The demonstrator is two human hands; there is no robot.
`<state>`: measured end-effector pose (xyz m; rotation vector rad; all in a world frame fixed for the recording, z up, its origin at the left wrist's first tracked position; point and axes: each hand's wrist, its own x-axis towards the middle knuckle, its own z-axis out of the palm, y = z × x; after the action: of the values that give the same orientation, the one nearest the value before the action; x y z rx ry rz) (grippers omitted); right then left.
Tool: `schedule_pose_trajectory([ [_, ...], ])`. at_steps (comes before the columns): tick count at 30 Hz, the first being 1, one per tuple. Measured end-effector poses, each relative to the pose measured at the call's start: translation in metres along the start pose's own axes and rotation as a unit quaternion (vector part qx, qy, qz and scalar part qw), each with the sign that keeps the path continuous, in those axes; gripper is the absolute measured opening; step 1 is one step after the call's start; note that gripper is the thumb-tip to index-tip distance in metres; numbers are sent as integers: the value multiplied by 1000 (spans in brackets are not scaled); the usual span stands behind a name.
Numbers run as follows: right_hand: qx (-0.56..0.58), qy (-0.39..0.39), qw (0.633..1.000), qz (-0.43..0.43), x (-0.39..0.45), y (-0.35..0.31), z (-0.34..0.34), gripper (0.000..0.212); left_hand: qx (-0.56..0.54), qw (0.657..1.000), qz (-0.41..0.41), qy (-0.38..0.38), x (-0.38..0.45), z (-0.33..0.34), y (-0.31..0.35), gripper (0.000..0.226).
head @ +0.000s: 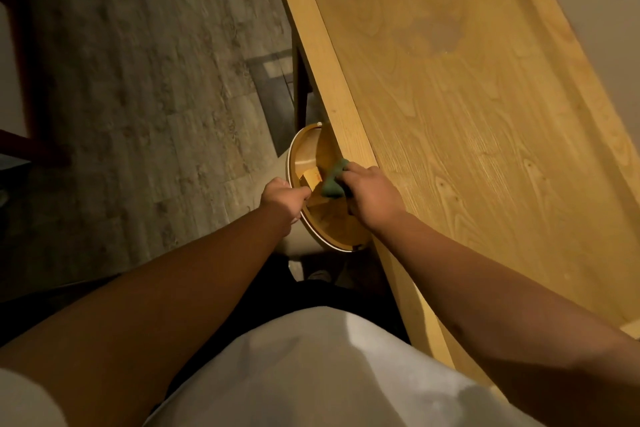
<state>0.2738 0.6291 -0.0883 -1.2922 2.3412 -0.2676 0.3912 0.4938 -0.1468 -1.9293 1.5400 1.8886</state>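
The stool [333, 222] wipes best, I reckon, with my left hand [282, 198] gripping its rim and my right hand [372, 198] rubbing the clutched green cloth [331, 184] firmly.

Pale wooden table [467, 149], dull patch [433, 35] toward its far end; at its left edge, round stool [329, 222] on tiled floor [138, 97].

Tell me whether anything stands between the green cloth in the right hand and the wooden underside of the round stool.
Nothing visible does. The right hand holds the green cloth against the underside of the round stool. The left hand grips its rim, off to the side. The table hides only the stool's right part.
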Motion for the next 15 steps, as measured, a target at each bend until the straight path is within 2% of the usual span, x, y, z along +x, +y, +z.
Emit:
schedule_pose_trajectory([
  [2, 11, 1, 1000, 7, 10, -2, -1, 31, -4, 1000, -7, -20, 8, -3, 5, 29],
  [5, 60, -6, 994, 88, 26, -17, -6, 29, -14, 998, -22, -54, 15, -10, 15, 27],
  [8, 222, 19, 958, 180, 43, -30, -8, 27, -15, 997, -23, -78, 26, -18, 28, 25],
  [10, 288, 46, 930, 223, 53, -38, -13, 20, -9, 996, -25, -81, 34, -24, 38, 23],
  [12, 305, 62, 913, 263, 63, -39, -20, 17, 3, 996, -19, -83, 45, -30, 51, 22],
  [15, 272, 71, 914, 292, 75, -39, -29, 20, 10, 996, -16, -88, 60, -38, 71, 23],
])
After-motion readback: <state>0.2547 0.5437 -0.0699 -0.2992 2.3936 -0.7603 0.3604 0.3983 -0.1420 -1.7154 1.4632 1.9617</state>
